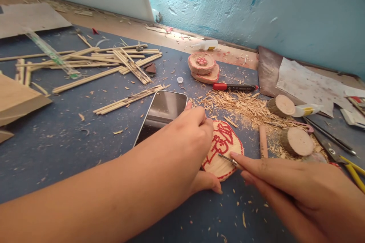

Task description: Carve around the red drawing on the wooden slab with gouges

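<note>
A pale wood slice [226, 165] with a red drawing and a red line round its rim lies on the dark blue table. My left hand [196, 140] grips its left side, thumb at the near edge and fingers curled over the far side. In my right hand [273, 174] is a slim carving tool [228, 158], its metal tip touching the slice's face near the red lines. The tool's handle is mostly hidden under my fingers. Partly behind my left hand lies a phone [164, 108] with a dark screen.
Wood shavings [239, 105] are heaped beyond the slice, by a red marker [234, 87] and stacked slices [202, 66]. Two log pieces [296, 142], a wooden block [262, 142] and yellow-handled pliers [352, 171] lie right. Several thin sticks [105, 60] spread across the left, before a blue wall [256, 11].
</note>
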Motion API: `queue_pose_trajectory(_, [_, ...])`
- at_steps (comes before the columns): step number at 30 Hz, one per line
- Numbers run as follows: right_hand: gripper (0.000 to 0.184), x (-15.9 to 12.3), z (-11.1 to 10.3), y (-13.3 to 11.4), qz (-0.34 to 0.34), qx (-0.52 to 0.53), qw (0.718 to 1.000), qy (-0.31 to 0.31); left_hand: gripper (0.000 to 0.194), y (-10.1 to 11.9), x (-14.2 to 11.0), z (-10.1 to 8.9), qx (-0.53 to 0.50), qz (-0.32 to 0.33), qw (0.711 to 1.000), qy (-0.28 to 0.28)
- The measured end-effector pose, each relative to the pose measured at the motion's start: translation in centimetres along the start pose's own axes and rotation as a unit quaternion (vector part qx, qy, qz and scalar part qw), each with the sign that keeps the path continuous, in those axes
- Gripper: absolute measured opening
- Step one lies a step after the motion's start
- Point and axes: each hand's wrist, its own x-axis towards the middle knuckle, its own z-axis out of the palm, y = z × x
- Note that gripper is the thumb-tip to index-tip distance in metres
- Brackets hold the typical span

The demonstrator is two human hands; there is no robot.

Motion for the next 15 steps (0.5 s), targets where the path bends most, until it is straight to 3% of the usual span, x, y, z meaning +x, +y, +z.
queue_pose_trajectory(2, [0.067,0.2,0.0,-0.1,0.006,0.008,1.0,-0.003,0.066,0.1,0.0,-0.1,0.002,-0.001,1.0,-0.002])
queue_pose_trajectory(5, [0.078,-0.2,0.5,0.7,-0.052,-0.015,0.998,0.041,0.066,0.1,0.0,-0.1,0.006,0.009,1.0,0.001])
queue_pose_trajectory(8, [0.085,-0.6,0.8,1.2,-0.073,-0.039,0.995,0.047,0.068,-0.2,-0.1,0.2,0.003,0.008,1.0,0.003])
queue_pose_trajectory(13, [0.057,0.6,0.2,-0.1,0.002,0.021,1.0,-0.002,0.07,-0.9,-0.2,1.3,-0.01,0.031,0.998,0.056])
queue_pose_trajectory(15, [0.052,0.7,0.2,-0.2,0.014,0.03,0.999,-0.015,0.072,-0.8,-0.1,1.2,-0.007,0.026,0.999,0.046])
